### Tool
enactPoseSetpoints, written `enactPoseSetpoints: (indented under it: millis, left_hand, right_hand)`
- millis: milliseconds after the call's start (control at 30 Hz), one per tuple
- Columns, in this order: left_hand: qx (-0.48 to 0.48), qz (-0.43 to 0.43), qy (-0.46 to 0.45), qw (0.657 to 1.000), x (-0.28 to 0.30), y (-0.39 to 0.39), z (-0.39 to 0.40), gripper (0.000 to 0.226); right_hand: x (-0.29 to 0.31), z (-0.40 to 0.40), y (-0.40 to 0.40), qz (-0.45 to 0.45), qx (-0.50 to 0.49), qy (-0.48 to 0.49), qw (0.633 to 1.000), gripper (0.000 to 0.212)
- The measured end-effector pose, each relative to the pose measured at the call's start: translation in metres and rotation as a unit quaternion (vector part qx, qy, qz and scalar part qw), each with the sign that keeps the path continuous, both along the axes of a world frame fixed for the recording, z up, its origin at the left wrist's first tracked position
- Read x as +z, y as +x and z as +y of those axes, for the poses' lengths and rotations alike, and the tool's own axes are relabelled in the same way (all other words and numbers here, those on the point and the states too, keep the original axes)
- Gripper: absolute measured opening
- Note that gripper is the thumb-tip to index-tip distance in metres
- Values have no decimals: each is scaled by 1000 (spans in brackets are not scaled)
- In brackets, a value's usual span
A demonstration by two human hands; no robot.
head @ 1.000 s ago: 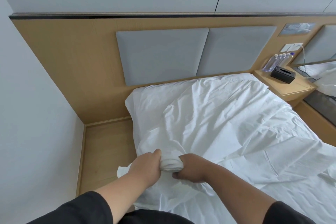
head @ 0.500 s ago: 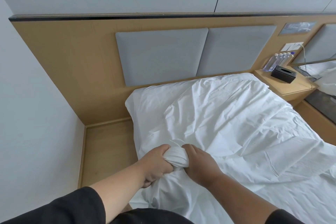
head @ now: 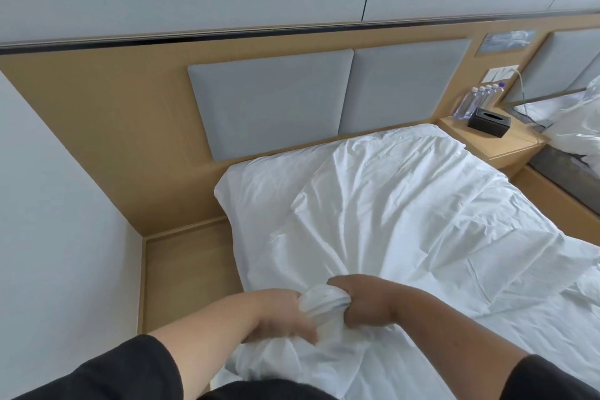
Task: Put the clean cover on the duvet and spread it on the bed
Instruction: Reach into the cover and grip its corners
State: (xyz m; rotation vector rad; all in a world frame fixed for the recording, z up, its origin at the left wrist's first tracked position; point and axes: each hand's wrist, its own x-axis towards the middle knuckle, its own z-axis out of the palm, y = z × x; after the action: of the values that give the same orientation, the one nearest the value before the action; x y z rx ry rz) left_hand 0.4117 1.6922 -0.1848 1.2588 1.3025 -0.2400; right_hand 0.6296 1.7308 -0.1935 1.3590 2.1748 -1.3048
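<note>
Our left hand (head: 279, 315) and right hand (head: 363, 302) both grip a bunched wad of the white duvet cover (head: 389, 204), which lies rumpled across the bed (head: 227, 191); bottles (head: 470, 102) stand on the nightstand (head: 506, 146).

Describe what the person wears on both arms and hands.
Both arms wear black sleeves pushed up, leaving the forearms bare. The left hand and right hand are bare too: no gloves, rings, watch or wristband visible.
</note>
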Motion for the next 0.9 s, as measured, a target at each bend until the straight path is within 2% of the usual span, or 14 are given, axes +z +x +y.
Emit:
enactPoseSetpoints:
  millis: [67,167,200,233,300,333,433,533,600,667,700,767,833,900]
  left_hand:
    - [-95,86,60,990,-8,12,-4,69]
    - [-117,143,121,975,-23,18,-9,89]
    - [-118,158,146,969,-26,15,-10,87]
    - [-116,167,166,965,-27,11,-11,75]
    - [-94,164,196,962,-28,2,-11,35]
    - [-76,154,203,964,-28,-3,-11,22]
    - [24,99,192,976,-28,-20,-9,12]
    - [138,15,167,976,-22,-32,-8,31]
    - [194,-42,175,964,-17,-36,-8,40]
    - [243,-90,185,948,-12,-38,-9,47]
    - [265,-113,184,940,-10,-39,-9,50]
    - [280,-137,172,934,-9,-41,-8,50]
    - [272,-143,160,938,-9,-40,-8,46]
    - [278,-145,151,937,-11,-36,-7,43]
  right_hand:
    - [4,3,0,-28,4,-103,994,36]
    - [7,8,-1,-23,-24,-222,974,44]
    - [7,9,-2,-11,-28,-244,969,46]
    - [7,10,-4,4,-33,-256,966,49]
    - [4,11,-8,34,-39,-248,967,50]
    - [2,11,-11,38,-39,-210,976,48]
    - [-4,12,-24,-3,-1,-7,1000,36]
    - [-9,12,-39,10,-4,155,988,30]
    - [-13,10,-46,14,-27,303,953,34]
    - [-15,2,-55,18,-112,434,894,41]
    - [-15,-5,-59,27,-159,468,869,38]
    - [-17,-21,-65,69,-241,455,854,43]
    - [-18,-39,-64,123,-345,383,848,55]
    - [-19,-56,-56,156,-412,345,829,51]
